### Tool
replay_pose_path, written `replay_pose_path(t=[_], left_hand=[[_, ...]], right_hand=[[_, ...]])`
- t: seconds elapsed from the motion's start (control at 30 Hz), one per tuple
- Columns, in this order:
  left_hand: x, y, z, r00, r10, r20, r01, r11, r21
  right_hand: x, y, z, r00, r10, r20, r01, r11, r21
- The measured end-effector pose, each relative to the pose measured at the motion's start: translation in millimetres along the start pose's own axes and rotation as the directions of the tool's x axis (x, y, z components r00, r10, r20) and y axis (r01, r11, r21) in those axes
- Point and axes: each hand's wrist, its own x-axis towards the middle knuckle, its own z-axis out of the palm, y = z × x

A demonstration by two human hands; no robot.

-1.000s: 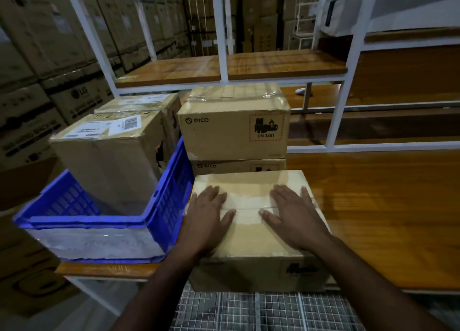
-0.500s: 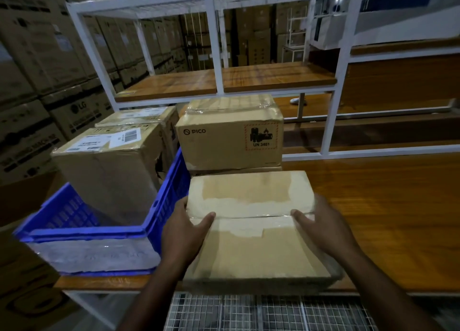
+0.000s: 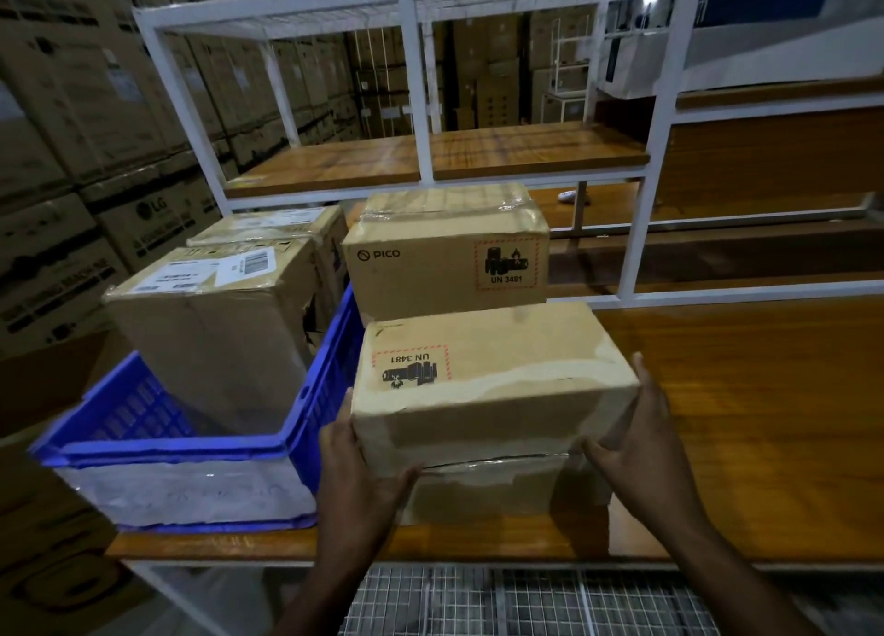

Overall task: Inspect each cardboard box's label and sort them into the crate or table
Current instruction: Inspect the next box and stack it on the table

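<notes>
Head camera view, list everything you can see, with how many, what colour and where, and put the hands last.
Held box: one, brown, tilted up at the table's front edge, hazard label reading upside down.
PICO box: one, brown, behind the held box; what it stands on is hidden.
Crate: one, blue, on the table's left end.
Crate boxes: two, brown with white labels, in the crate, one behind the other.
Table: one, wooden top.
Rack: one, white frame with wooden shelves, behind the table.
Stacked cartons: many, brown, far left and behind.
Left hand: grips the held box's near left corner.
Right hand: holds its right end.
</notes>
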Motion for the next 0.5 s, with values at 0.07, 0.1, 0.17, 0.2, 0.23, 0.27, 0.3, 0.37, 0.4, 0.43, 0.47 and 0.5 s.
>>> replay_pose_path(t=[0.07,0.1,0.17,0.2,0.23,0.27,0.3,0.37,0.4,0.43,0.47,0.5], left_hand=[[2.4,0.4,-2.4,1.0,0.029,-0.007,-0.029,1.0,-0.003],[4.1,4.0,-4.9,0.999,0.051,-0.018,-0.051,0.999,-0.004],[8.6,12.8,-8.9,0.989,0.14,-0.052,-0.139,0.99,0.016],[10.9,18.7,-10.0,0.977,0.205,-0.065,-0.202,0.978,0.046],[13.1,25.6,-10.5,0.958,0.277,-0.069,-0.271,0.959,0.09],[15.2,33.4,-10.3,0.933,0.353,-0.063,-0.342,0.929,0.138],[17.0,42.3,-9.0,0.903,0.427,-0.051,-0.411,0.893,0.185],[20.1,58.6,-1.7,0.841,0.54,-0.002,-0.525,0.818,0.237],[20.9,65.4,3.6,0.825,0.563,0.044,-0.556,0.795,0.243],[21.1,70.2,8.8,0.823,0.559,0.103,-0.565,0.785,0.253],[20.6,73.4,13.7,0.83,0.534,0.162,-0.557,0.781,0.281],[20.4,74.1,17.8,0.839,0.502,0.21,-0.544,0.773,0.325]], right_hand=[[-0.9,-2.0,-0.8,1.0,0.008,-0.013,-0.008,1.0,-0.003],[-1.2,-4.4,-1.3,1.0,0.003,-0.024,-0.003,1.0,-0.009],[-1.9,-12.2,-2.0,0.998,-0.04,-0.056,0.038,0.998,-0.049],[-1.9,-17.4,-2.3,0.994,-0.079,-0.072,0.073,0.994,-0.082],[-1.4,-22.6,-2.3,0.987,-0.132,-0.087,0.121,0.985,-0.123],[-0.3,-27.6,-2.0,0.975,-0.205,-0.09,0.187,0.967,-0.176],[1.5,-33.8,-1.8,0.953,-0.293,-0.074,0.267,0.932,-0.246],[7.1,-46.7,0.6,0.898,-0.439,0.005,0.407,0.829,-0.384],[9.8,-53.6,2.7,0.88,-0.471,0.057,0.45,0.792,-0.412],[11.7,-59.7,5.6,0.872,-0.476,0.113,0.477,0.774,-0.416],[12.3,-64.6,8.5,0.868,-0.469,0.166,0.493,0.768,-0.409],[12.3,-68.1,11.9,0.865,-0.456,0.208,0.501,0.765,-0.406]])
